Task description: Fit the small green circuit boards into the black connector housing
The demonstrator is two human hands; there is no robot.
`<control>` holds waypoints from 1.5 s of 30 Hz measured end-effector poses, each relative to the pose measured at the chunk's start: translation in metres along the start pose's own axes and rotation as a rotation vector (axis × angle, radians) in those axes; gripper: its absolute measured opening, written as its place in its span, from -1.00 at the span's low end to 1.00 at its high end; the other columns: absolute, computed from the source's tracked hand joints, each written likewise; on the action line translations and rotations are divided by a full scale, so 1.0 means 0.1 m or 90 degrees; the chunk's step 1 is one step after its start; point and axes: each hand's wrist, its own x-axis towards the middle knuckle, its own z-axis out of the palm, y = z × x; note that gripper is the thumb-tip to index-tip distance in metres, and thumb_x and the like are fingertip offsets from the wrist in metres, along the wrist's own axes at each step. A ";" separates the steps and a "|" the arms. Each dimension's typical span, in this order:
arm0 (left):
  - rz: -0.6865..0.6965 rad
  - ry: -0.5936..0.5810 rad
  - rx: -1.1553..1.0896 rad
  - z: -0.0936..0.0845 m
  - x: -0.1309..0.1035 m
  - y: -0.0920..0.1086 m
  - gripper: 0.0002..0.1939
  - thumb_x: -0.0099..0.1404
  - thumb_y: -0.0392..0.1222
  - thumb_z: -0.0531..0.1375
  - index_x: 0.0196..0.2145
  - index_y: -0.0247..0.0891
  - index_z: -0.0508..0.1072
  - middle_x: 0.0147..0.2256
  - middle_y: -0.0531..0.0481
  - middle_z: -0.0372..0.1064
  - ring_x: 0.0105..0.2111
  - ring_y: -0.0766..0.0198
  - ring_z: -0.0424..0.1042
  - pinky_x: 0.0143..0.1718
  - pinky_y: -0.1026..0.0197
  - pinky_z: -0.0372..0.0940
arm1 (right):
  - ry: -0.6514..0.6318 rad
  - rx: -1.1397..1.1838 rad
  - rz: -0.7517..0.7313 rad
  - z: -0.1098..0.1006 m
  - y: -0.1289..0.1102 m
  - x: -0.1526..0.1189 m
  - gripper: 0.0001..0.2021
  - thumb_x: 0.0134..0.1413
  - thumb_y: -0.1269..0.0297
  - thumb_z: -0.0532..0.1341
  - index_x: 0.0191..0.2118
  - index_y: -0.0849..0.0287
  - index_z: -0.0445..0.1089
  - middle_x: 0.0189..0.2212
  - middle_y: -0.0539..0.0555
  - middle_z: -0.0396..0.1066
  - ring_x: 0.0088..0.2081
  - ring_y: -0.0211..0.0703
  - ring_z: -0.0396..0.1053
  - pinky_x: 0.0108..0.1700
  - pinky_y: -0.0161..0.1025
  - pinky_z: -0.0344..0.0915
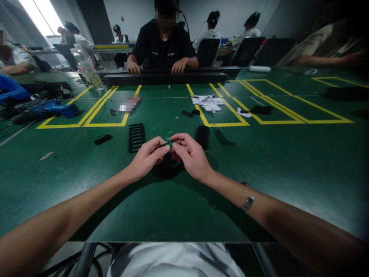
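Observation:
Over the green table, my left hand (149, 154) and my right hand (190, 156) meet at the fingertips, thumbs in front. Both are closed on a small black and green part (168, 144), too small for me to tell its kind. Just beyond the fingers lie a few tiny shiny green pieces (153, 129). A black slotted rack (136, 138) sits beside my left hand, and a second black ribbed piece (202, 137) lies past my right hand. The curled fingers hide most of the held part.
A black clip-like piece (103, 139) lies to the left. Crumpled white paper (208, 102) and small black parts (191, 113) lie farther back. Blue-and-black gear (49, 109) and bottles (90, 71) stand at left. Across the table, a person rests both hands by long black bars (165, 79).

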 end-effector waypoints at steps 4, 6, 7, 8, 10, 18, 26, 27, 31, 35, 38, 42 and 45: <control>-0.022 -0.022 -0.009 -0.01 0.02 0.01 -0.68 0.36 0.04 0.22 -0.31 -0.28 0.30 -0.50 0.12 0.20 -0.57 0.47 0.15 -0.58 0.40 0.03 | -0.007 -0.010 0.007 -0.01 -0.02 0.00 -0.80 0.33 0.24 0.16 0.01 0.14 0.34 -0.31 0.05 0.42 -0.37 -0.20 0.42 -0.32 -0.22 0.39; -0.035 -0.032 -0.009 -0.02 0.03 0.02 -0.67 0.36 0.05 0.22 -0.33 -0.28 0.30 -0.51 0.13 0.19 -0.59 0.48 0.12 -0.60 0.41 0.00 | -0.015 -0.024 0.006 -0.02 -0.04 0.00 -0.79 0.34 0.24 0.15 0.02 0.14 0.37 -0.34 0.04 0.42 -0.38 -0.19 0.41 -0.33 -0.22 0.38; -0.041 -0.039 -0.005 -0.03 0.03 0.02 -0.66 0.36 0.06 0.21 -0.35 -0.29 0.31 -0.51 0.12 0.18 -0.59 0.48 0.11 -0.60 0.41 -0.01 | -0.017 -0.032 0.005 -0.02 -0.04 0.00 -0.79 0.34 0.24 0.14 0.02 0.14 0.38 -0.35 0.04 0.42 -0.38 -0.19 0.41 -0.34 -0.22 0.37; -0.047 -0.046 0.001 -0.03 0.03 0.02 -0.64 0.37 0.07 0.20 -0.37 -0.30 0.31 -0.52 0.12 0.17 -0.59 0.48 0.11 -0.60 0.40 -0.02 | -0.018 -0.039 0.004 -0.03 -0.05 0.00 -0.79 0.34 0.25 0.14 0.02 0.14 0.40 -0.37 0.03 0.42 -0.39 -0.19 0.41 -0.35 -0.22 0.36; -0.058 -0.059 0.012 -0.04 0.03 0.02 -0.61 0.38 0.08 0.18 -0.40 -0.31 0.32 -0.52 0.11 0.16 -0.59 0.48 0.11 -0.61 0.40 -0.03 | -0.016 -0.045 0.005 -0.03 -0.06 0.00 -0.78 0.35 0.25 0.14 0.01 0.13 0.42 -0.40 0.02 0.41 -0.42 -0.19 0.39 -0.38 -0.23 0.34; -0.052 -0.063 -0.004 -0.05 0.05 -0.04 -0.61 0.38 0.08 0.17 -0.42 -0.31 0.33 -0.53 0.10 0.14 -0.59 0.45 0.10 -0.62 0.37 -0.06 | -0.013 -0.023 0.016 -0.05 -0.03 0.01 -0.79 0.31 0.22 0.16 -0.02 0.10 0.46 -0.37 0.02 0.44 -0.44 -0.20 0.37 -0.42 -0.24 0.32; -0.066 -0.113 0.034 -0.06 0.03 0.03 -0.64 0.40 0.07 0.16 -0.30 -0.33 0.44 -0.51 0.10 0.13 -0.56 0.44 0.09 -0.59 0.36 -0.05 | -0.041 -0.002 0.030 -0.06 0.02 0.04 -0.78 0.36 0.16 0.13 -0.09 0.11 0.47 -0.45 -0.01 0.39 -0.47 -0.23 0.34 -0.44 -0.27 0.30; -0.069 -0.114 0.036 -0.07 0.03 0.03 -0.64 0.39 0.07 0.17 -0.30 -0.33 0.44 -0.51 0.10 0.14 -0.56 0.44 0.09 -0.59 0.36 -0.05 | -0.044 0.002 0.029 -0.06 0.02 0.04 -0.78 0.36 0.15 0.13 -0.09 0.11 0.47 -0.45 -0.01 0.38 -0.47 -0.23 0.33 -0.44 -0.28 0.29; -0.074 -0.111 0.034 -0.07 0.04 0.02 -0.62 0.38 0.08 0.18 -0.34 -0.34 0.43 -0.52 0.09 0.16 -0.56 0.46 0.12 -0.58 0.38 -0.03 | -0.060 0.014 0.025 -0.07 0.02 0.04 -0.76 0.38 0.14 0.12 -0.08 0.10 0.47 -0.45 -0.01 0.36 -0.46 -0.23 0.32 -0.44 -0.28 0.27; -0.080 -0.104 0.029 -0.07 0.04 0.02 -0.62 0.37 0.09 0.19 -0.35 -0.35 0.42 -0.52 0.09 0.19 -0.56 0.46 0.14 -0.59 0.39 -0.01 | -0.070 0.009 0.019 -0.07 0.02 0.04 -0.75 0.39 0.12 0.11 -0.08 0.09 0.48 -0.43 0.00 0.36 -0.45 -0.22 0.31 -0.43 -0.27 0.24; -0.090 -0.103 0.016 -0.07 0.05 0.01 -0.62 0.38 0.08 0.20 -0.34 -0.35 0.42 -0.53 0.09 0.21 -0.58 0.47 0.14 -0.60 0.39 -0.04 | -0.075 0.025 0.023 -0.07 0.03 0.04 -0.74 0.39 0.12 0.10 -0.07 0.09 0.48 -0.44 -0.01 0.34 -0.45 -0.22 0.29 -0.42 -0.27 0.23; -0.094 -0.112 0.000 -0.09 0.06 -0.01 -0.64 0.39 0.07 0.19 -0.26 -0.36 0.44 -0.53 0.08 0.23 -0.60 0.49 0.11 -0.62 0.40 -0.09 | -0.077 0.031 0.022 -0.06 0.05 0.04 -0.75 0.40 0.12 0.10 -0.07 0.11 0.47 -0.44 -0.01 0.33 -0.45 -0.23 0.29 -0.41 -0.27 0.22; -0.101 -0.125 -0.007 -0.10 0.07 -0.03 -0.64 0.39 0.06 0.18 -0.23 -0.36 0.45 -0.53 0.08 0.24 -0.62 0.50 0.07 -0.63 0.39 -0.11 | -0.083 0.041 0.019 -0.06 0.06 0.04 -0.74 0.41 0.12 0.09 -0.07 0.13 0.46 -0.46 -0.02 0.31 -0.47 -0.24 0.27 -0.43 -0.28 0.19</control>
